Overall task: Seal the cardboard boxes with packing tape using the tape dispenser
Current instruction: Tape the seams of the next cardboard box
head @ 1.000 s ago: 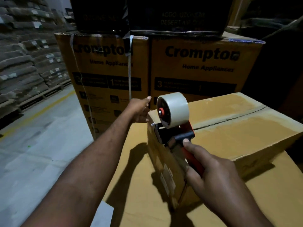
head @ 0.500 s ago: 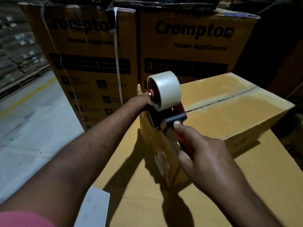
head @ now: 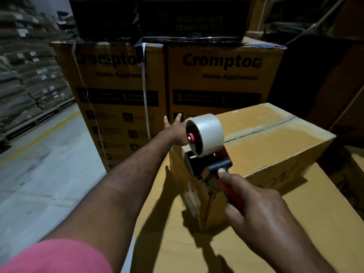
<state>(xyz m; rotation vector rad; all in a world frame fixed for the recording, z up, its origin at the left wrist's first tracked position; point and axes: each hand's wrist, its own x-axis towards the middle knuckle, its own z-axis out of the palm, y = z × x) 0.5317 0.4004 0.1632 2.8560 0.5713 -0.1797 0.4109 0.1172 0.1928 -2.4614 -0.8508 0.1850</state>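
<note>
The right hand (head: 262, 211) grips the tape dispenser (head: 208, 166) at the box's (head: 275, 146) left end to anchor tape, while the flat-fingered left hand (head: 175, 129) seemingly braces it.

Small box (head: 275, 154) on large box (head: 173, 249); tape dispenser (head: 206, 142) at its 8 o'clock corner; printed cartons (head: 222, 75) behind, 12 o'clock.

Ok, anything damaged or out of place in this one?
On the left Crompton box, a white strap hangs loose down the front instead of binding it, and a thinner cord dangles beside it. The small box at the tape dispenser looks sound.
</note>
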